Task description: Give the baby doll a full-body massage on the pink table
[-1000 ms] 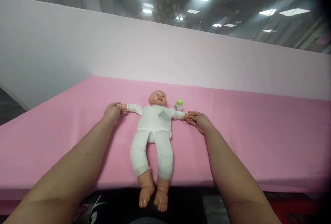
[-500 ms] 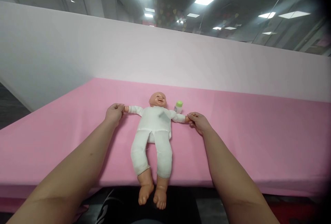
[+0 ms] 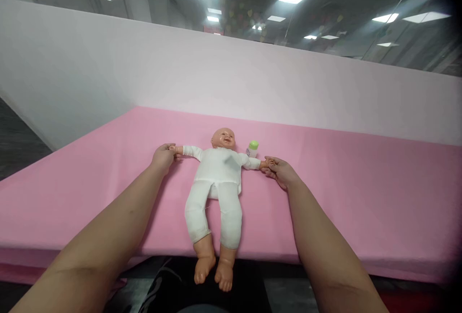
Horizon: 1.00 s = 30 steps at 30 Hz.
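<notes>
A baby doll (image 3: 220, 168) in a white cloth body lies on its back, arms stretched out to both sides. Its bare feet hang past the table's near edge. My left hand (image 3: 164, 158) holds the doll's hand on the left, fingers beneath it and thumb at the top. On the other side, my right hand (image 3: 282, 170) has its fingers under the doll's other hand, with the thumb over it. Just beyond the doll's right-side arm stands a small bottle (image 3: 252, 149) with a green cap, its lower part partly hidden by that arm.
The doll lies on a table with a pink cover (image 3: 342, 197). A white panel (image 3: 252, 82) rises along the back and left side. Above it is glass with ceiling lights showing. My legs (image 3: 212, 289) are below the near edge.
Both my hands have loosened a little, and more of the doll's hands shows between my fingers. The doll and bottle sit slightly further right in view as the camera has shifted.
</notes>
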Tool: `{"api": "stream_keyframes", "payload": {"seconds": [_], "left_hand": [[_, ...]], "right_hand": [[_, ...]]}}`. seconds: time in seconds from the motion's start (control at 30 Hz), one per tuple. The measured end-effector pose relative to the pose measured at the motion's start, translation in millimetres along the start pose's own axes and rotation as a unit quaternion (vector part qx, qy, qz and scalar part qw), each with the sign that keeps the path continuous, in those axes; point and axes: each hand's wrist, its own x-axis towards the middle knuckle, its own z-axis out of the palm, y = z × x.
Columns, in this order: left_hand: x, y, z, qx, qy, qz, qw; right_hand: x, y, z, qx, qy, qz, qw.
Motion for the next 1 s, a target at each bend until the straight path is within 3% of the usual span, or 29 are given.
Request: {"api": "stream_keyframes", "payload": {"seconds": [0.17, 0.37, 0.77, 1.0], "left_hand": [[-5.5, -0.1, -1.1, -0.003, -0.038, 0.029, 0.999], [-9.1, 3.6, -0.4, -0.002, -0.019, 0.04, 0.999], [0.1, -1.6, -2.8, -0.039, -0.018, -0.005, 0.999], [7.9, -9.8, -5.0, -0.056, -0.042, -0.008, 0.997]], "right_hand": [[-1.3, 0.8, -0.7, -0.032, -0.016, -0.014, 0.999], [1.3, 2.1, 5.7, -0.053, 0.002, -0.032, 0.998], [3.7, 4.4, 7.6, -0.048, 0.055, -0.019, 0.997], [-1.6, -0.2, 3.7, 0.034, -0.005, 0.014, 0.999]]}}
